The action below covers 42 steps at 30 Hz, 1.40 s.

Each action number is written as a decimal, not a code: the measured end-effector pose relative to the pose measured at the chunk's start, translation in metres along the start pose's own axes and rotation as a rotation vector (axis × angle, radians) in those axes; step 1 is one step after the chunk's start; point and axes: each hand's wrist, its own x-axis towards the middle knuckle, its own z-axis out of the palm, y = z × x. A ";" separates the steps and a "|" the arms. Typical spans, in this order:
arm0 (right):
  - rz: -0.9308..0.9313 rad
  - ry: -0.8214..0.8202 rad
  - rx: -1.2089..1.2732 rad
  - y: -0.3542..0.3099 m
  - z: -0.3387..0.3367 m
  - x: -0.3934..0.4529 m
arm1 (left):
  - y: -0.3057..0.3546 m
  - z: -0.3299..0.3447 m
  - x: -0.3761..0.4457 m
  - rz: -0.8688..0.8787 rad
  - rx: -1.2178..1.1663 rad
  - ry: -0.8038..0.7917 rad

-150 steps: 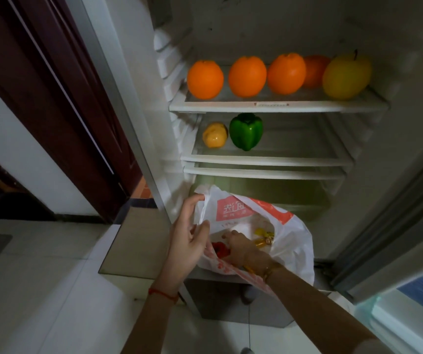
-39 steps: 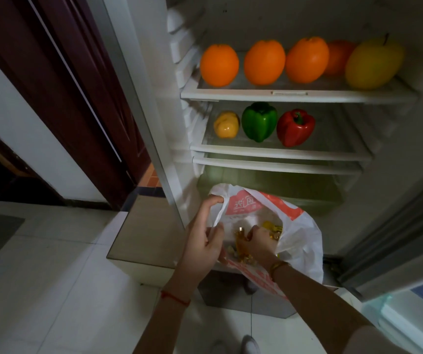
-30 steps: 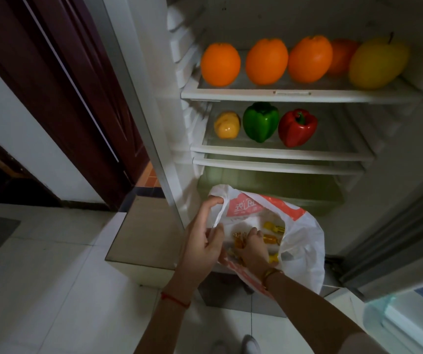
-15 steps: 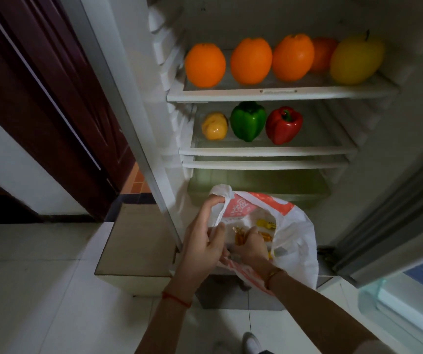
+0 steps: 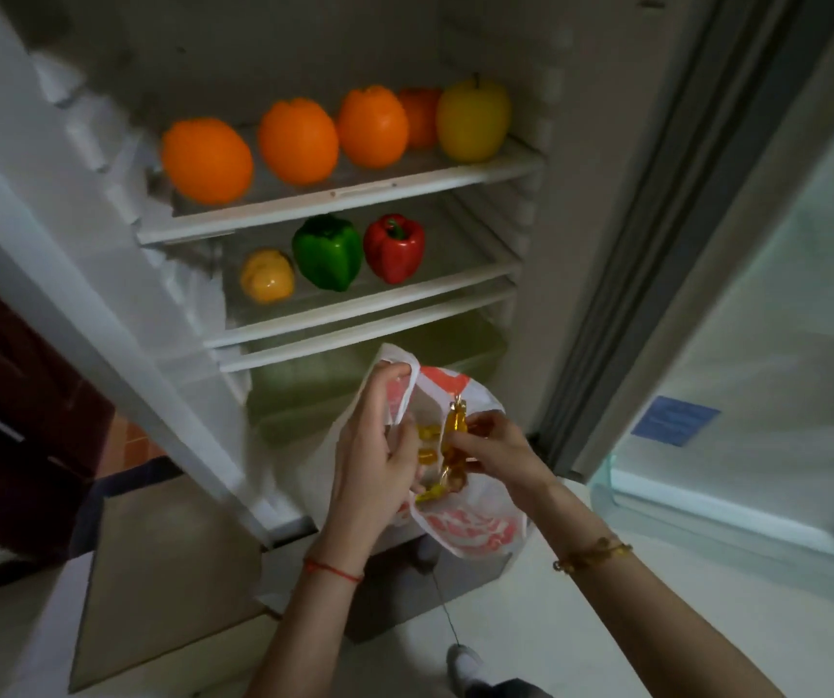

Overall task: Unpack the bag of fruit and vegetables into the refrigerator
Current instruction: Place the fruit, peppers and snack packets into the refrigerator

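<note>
A white plastic bag (image 5: 465, 526) with red print hangs in front of the open refrigerator (image 5: 405, 42). My left hand (image 5: 374, 445) grips the bag's left rim and holds its mouth apart. My right hand (image 5: 495, 450) is closed on a small yellow-orange item (image 5: 455, 430) lifted just above the bag's mouth. More yellow pieces (image 5: 427, 438) show inside the bag. The upper shelf (image 5: 354, 193) carries several oranges (image 5: 207, 161) and a yellow apple (image 5: 474, 120). On the middle shelf (image 5: 450, 284) stand a yellow pepper (image 5: 267, 275), a green pepper (image 5: 328, 251) and a red pepper (image 5: 394, 248).
A greenish crisper drawer (image 5: 314, 385) sits below the shelves, behind the bag. The fridge door (image 5: 782, 319) stands open at the right. A dark wooden door (image 5: 12, 395) is at the left, and a low beige box (image 5: 153, 571) sits on the tiled floor.
A red pepper appeared on the middle shelf since five seconds ago. My right hand has come up out of the bag holding a yellow-orange item. The camera view has tilted.
</note>
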 end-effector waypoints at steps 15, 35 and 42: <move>0.200 0.412 -0.227 0.042 -0.188 -0.048 | 0.013 0.050 0.019 0.064 0.006 -0.088; 0.418 0.446 -0.517 0.106 -0.188 0.027 | 0.011 0.044 0.010 0.008 0.014 -0.002; 0.326 0.461 -0.538 0.113 -0.195 0.020 | 0.012 0.035 0.001 0.004 -0.019 0.033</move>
